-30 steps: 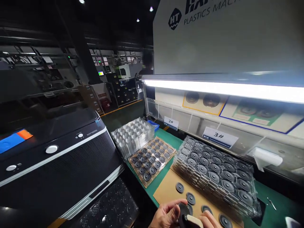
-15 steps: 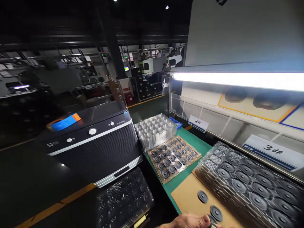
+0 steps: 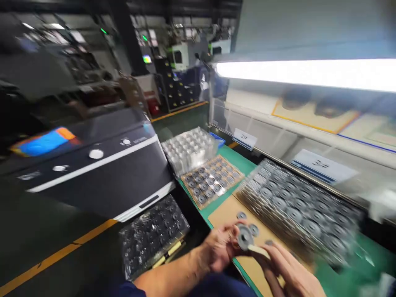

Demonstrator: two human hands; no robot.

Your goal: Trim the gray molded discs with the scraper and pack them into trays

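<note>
The left hand [image 3: 221, 247] and right hand [image 3: 291, 272] sit close together over a cardboard sheet [image 3: 225, 216], with a disc [image 3: 244, 237] between them. Bare cardboard offers a way toward the sheet's far left corner, though two more discs [image 3: 253, 230] lie just ahead of the hands. A stack of clear trays [image 3: 297, 210] walls off the right. On the left, a bagged tray [image 3: 153, 235] lies beside the sheet, with a black machine [image 3: 93, 165] beyond. Farther on, a green mat [image 3: 238, 159] runs past a tray of discs [image 3: 210, 179].

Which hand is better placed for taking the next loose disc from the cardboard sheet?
Probably the left hand: it is close beside the loose discs on the cardboard, while the right hand sits lower, near the tan strip.
</note>
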